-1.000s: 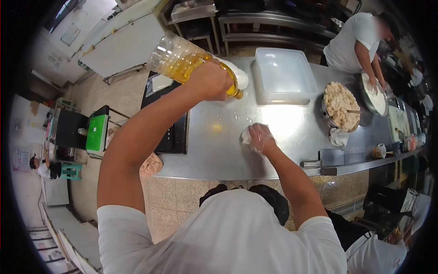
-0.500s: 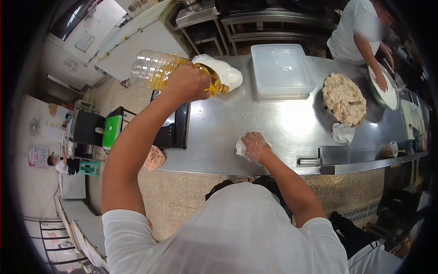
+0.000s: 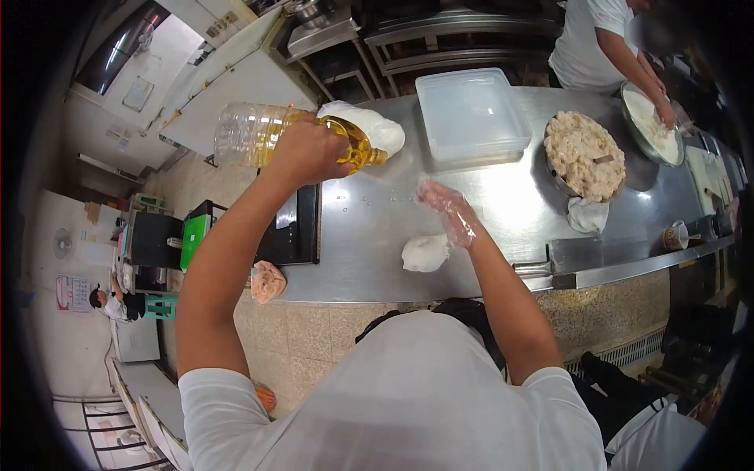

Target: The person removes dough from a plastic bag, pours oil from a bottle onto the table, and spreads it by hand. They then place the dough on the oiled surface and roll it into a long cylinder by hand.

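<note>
My left hand (image 3: 314,147) is wrapped round a clear plastic bottle (image 3: 255,135) of yellow oil. The bottle is tilted onto its side, its neck pointing right, over the left part of the steel table. Behind it lies a large lump of white dough (image 3: 381,132). My right hand (image 3: 454,212), in a thin clear glove, hovers over the table with its fingers extended and nothing visible in them. Just below and left of it, a small white dough lump (image 3: 425,253) rests on the metal.
A lidded translucent box (image 3: 473,114) stands at the back. To the right are a heaped bowl of pale dough (image 3: 585,157), a white cloth (image 3: 587,215) and a metal tray (image 3: 613,259). A co-worker (image 3: 601,47) reaches into a bowl (image 3: 653,125).
My right hand has let go of the small dough lump and moved up, away from it. The bottle stays tilted in my left hand. The view has shifted slightly.
</note>
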A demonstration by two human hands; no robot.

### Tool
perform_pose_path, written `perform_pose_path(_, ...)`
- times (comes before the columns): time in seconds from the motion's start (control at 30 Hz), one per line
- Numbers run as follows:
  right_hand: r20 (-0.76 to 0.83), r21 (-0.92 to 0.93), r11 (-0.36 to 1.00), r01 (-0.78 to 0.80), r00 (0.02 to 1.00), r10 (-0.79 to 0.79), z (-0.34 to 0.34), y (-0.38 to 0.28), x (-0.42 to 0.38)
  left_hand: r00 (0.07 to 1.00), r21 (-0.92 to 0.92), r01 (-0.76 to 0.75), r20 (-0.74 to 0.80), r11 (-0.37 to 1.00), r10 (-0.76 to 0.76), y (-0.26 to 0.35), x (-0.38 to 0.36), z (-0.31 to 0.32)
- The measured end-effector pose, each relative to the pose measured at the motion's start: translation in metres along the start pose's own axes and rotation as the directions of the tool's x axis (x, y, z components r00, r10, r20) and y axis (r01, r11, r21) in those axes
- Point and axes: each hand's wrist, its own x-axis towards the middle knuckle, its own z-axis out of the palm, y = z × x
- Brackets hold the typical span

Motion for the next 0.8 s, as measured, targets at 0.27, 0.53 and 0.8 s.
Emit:
perform_pose_path(0.27, -0.005, 0.421, 0.906, 0.051, 0.999, -0.054, 0.034, -0.029, 0.028, 0.997, -0.031, -0.034, -0.064, 0.999, 0.032, 0.011, 0.001, -0.002)
perform_pose_path(0.53, -0.045, 0.437, 0.899, 0.024, 0.999, -0.005, 0.043, -0.018, 0.036, 0.992, -0.039, -0.073, -0.109, 0.997, 0.069, 0.014, -0.004, 0.010)
perform_pose_path(0.8, -0.157, 0.448, 0.893, 0.048, 0.987, 0.025, 0.054, -0.027, 0.033, 0.996, -0.073, -0.053, -0.079, 0.996, 0.047, 0.021, -0.009, 0.004)
